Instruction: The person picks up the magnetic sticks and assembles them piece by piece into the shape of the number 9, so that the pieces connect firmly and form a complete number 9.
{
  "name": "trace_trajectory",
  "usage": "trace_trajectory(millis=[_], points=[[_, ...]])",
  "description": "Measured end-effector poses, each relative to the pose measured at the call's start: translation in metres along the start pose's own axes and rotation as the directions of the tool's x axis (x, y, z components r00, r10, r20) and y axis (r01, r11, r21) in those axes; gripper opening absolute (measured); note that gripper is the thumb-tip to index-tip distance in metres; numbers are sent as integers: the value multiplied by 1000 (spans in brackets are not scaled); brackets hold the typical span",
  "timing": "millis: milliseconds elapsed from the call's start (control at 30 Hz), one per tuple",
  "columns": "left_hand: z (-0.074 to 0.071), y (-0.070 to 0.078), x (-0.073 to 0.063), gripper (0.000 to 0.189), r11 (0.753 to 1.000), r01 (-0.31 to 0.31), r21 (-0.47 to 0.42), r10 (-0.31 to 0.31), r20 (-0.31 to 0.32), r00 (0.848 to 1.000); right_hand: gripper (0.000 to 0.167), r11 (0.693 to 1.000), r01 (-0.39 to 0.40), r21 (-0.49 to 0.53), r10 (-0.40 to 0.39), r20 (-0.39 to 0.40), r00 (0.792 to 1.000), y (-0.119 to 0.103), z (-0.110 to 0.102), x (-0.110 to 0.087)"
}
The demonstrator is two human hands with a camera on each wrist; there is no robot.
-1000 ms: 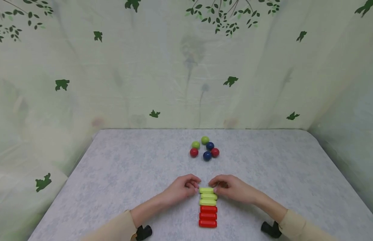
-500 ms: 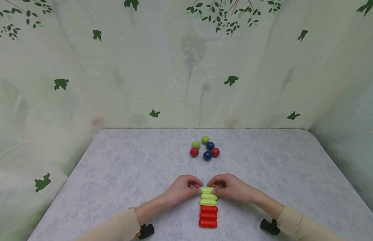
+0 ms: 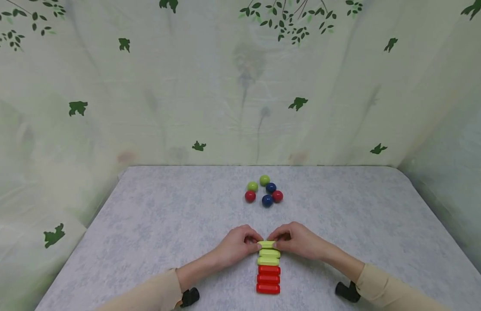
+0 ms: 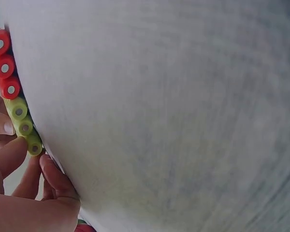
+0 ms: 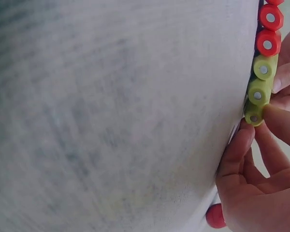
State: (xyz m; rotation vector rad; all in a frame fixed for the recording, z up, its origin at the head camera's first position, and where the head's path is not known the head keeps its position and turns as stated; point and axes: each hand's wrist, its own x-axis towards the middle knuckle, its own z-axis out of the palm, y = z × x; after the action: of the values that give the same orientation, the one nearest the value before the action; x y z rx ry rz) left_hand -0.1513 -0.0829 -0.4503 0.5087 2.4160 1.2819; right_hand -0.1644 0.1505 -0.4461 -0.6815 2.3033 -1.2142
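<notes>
Three yellow-green rods and three red rods [image 3: 268,279] lie side by side in one column on the table, the yellow-green ones on the far side. My left hand [image 3: 237,245] pinches the left end of the farthest yellow-green rod [image 3: 267,245] between thumb and fingers. At its other end my right hand [image 3: 301,242] does the same. Both wrist views show pale round discs in the rod ends, such as on a red rod [image 4: 5,68] and a yellow-green rod [image 5: 257,95]. Fingertips partly cover the pinched rod.
Beyond the hands lies a loose group of glossy balls: green [image 3: 264,180], dark blue [image 3: 267,201] and red [image 3: 277,196]. The grey mottled table [image 3: 166,207] ends at a leaf-printed curtain [image 3: 217,86]. Black wrist cameras [image 3: 347,292] sit under both sleeves.
My left hand has moved right and its thumb and fingers have taken hold of the far rod's left end. My right hand has shifted slightly left. The balls stay put.
</notes>
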Motion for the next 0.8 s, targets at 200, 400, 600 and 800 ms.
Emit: trace_trajectory(millis=[200,400,600,800], points=[[-2,2,2,8,999,12,36,-13,21,1000,17,999,6,-38,-7,-16,1000,-1,-1,2],[-7,3,5,8,999,19,32,-21,33,999,18,1000,-1,-15,0,-36,999,-3,-1,6],[-12,2,11,9,1000,17,19,-18,27,999,19,1000,1,9,-1,-72,997,-3,-3,10],[-19,-1,21,9,999,37,-6,-37,-9,999,21,1000,20,15,-18,-129,991,-2,-6,17]])
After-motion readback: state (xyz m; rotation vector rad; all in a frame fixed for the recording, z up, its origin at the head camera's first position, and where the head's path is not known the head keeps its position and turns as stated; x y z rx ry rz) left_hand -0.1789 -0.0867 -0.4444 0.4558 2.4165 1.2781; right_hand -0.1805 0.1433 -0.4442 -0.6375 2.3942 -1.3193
